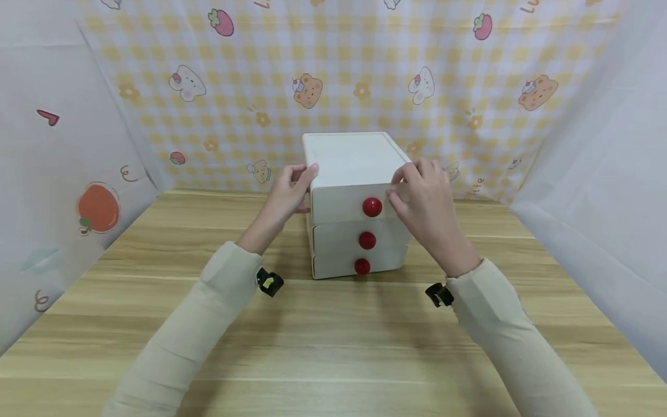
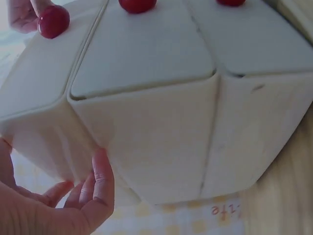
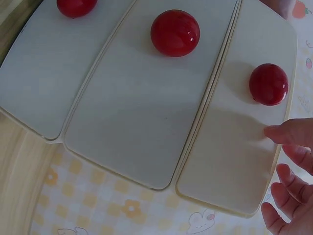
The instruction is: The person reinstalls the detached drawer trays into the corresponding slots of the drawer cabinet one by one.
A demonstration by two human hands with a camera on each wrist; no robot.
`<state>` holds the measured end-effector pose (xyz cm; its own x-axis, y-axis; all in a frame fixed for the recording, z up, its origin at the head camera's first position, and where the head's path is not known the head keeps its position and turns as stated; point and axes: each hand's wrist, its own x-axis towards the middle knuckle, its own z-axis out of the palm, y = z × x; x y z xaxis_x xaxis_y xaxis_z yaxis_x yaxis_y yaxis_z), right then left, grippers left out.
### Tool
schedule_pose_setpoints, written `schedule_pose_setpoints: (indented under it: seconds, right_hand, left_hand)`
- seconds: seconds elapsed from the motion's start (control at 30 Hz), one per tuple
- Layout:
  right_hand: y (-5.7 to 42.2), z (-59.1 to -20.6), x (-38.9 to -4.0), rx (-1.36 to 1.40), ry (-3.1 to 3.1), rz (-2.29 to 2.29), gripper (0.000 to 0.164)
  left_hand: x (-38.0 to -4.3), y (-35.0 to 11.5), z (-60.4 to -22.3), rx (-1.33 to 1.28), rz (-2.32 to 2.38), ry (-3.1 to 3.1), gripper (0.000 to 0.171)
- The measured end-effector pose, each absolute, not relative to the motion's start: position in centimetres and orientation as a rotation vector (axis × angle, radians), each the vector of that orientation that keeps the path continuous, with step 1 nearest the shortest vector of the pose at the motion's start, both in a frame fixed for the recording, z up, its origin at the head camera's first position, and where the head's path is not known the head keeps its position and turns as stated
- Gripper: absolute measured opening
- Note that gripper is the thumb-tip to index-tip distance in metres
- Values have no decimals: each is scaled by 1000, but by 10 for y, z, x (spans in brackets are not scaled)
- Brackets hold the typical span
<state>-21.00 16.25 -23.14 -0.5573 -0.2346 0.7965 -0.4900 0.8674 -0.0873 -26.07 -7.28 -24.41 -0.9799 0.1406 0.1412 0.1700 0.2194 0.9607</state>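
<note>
A white three-drawer box (image 1: 359,159) stands on the wooden table, its drawer fronts toward me. Each front carries a round red knob, such as the top knob (image 1: 372,207). My left hand (image 1: 289,188) rests against the box's left side, thumb at the top front corner; in the left wrist view its spread fingers (image 2: 102,181) touch the side wall. At the upper right front corner is my right hand (image 1: 428,194), fingers bent over the top edge. The right wrist view has its thumb (image 3: 281,131) on the top drawer front, beside the knob. All three drawers look pushed in.
The wooden table (image 1: 333,347) extends around the box. Behind it hangs a yellow checked cloth (image 1: 359,69) with cartoon prints, and white cloth walls (image 1: 47,174) flank both sides. Black wrist mounts (image 1: 270,282) stick out from both sleeves.
</note>
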Motion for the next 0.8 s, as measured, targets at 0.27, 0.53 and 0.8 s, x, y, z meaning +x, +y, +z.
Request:
schedule_pose_setpoints:
  seconds: [0.27,0.53,0.8]
  right_hand:
    - [177,-241,-214,338,-2280,699,39]
    - [196,-254,-216,156,-2342,1133,54]
    - [204,-270,-212,92,-2385,1435,49]
  left_hand:
    - [-242,-81,-267,-442,-1884,-2474,72]
    - [-236,-77,-280,-581,-1630,-2530,89]
    - [-234,-75,-287,-648,-1397,-2562,95]
